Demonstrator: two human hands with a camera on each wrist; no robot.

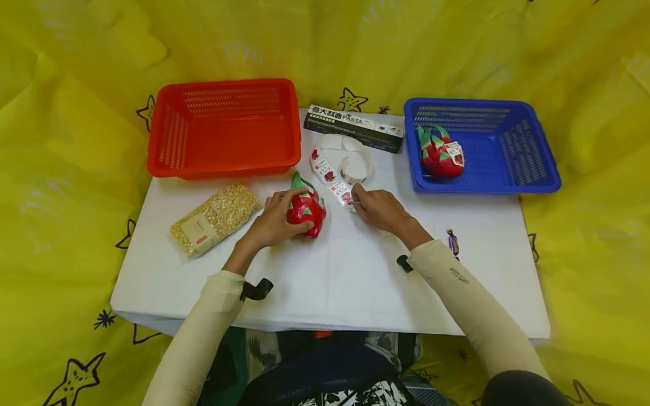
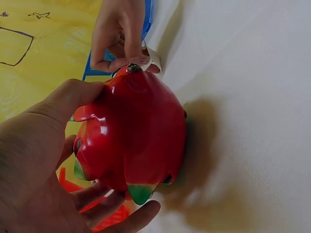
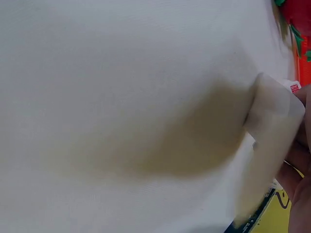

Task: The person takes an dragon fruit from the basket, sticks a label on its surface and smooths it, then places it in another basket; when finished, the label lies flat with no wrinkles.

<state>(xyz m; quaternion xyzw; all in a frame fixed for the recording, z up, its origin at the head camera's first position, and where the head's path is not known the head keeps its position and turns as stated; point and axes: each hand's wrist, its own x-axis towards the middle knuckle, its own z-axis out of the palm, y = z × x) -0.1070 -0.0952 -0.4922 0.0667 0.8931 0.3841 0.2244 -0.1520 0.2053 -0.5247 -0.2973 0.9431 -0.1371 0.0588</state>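
Note:
My left hand grips a glossy red dragon fruit with green-tipped scales, thumb on one side and fingers on the other, near the middle of the white table. In the left wrist view the dragon fruit fills the palm side, its dark stem end toward the other hand. To the right of it, my right hand pinches the near end of a curling strip of printed labels. The strip loops back over the table behind that hand. In the right wrist view its pale backing bends out from the fingers.
A red basket stands at the back left, a bag of yellow kernels before it. A black pasta box lies at the back. The blue basket at right holds another dragon fruit with a label; a wrapped candy lies nearer.

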